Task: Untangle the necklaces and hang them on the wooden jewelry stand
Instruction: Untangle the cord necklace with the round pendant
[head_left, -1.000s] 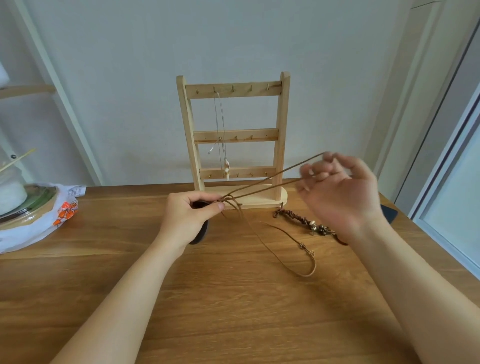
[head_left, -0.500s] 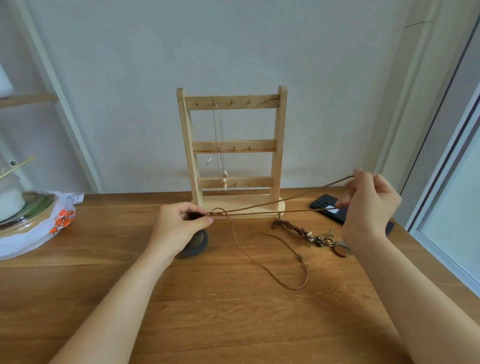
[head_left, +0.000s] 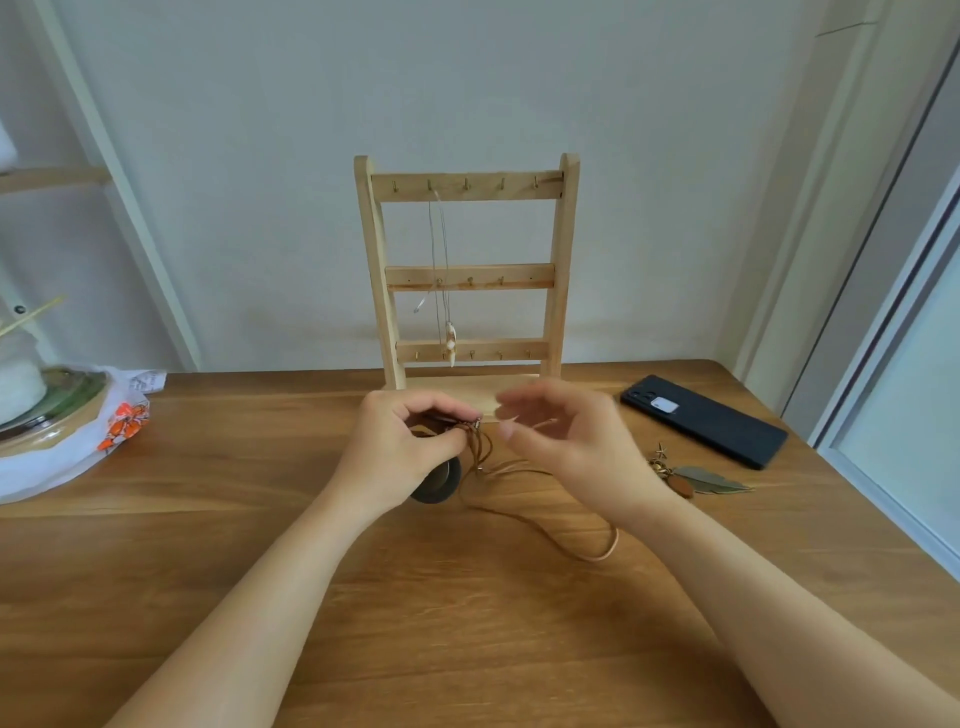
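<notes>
One thin brown cord necklace (head_left: 597, 553), pinched at its metal clasp by left hand (head_left: 400, 452); slack loop trails rightward across wood table (head_left: 208, 545); right hand (head_left: 566, 447) blurred, can't tell its grip, maybe touching cord.

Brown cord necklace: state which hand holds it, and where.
The left hand pinches the brown cord necklace at its bunched strands by the metal ends. The right hand is blurred; whether it grips a strand cannot be told.

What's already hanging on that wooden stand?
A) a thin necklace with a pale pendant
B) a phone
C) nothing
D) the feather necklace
A: the thin necklace hangs from a top hook of the wooden stand; the feather necklace lies on the table.
</notes>
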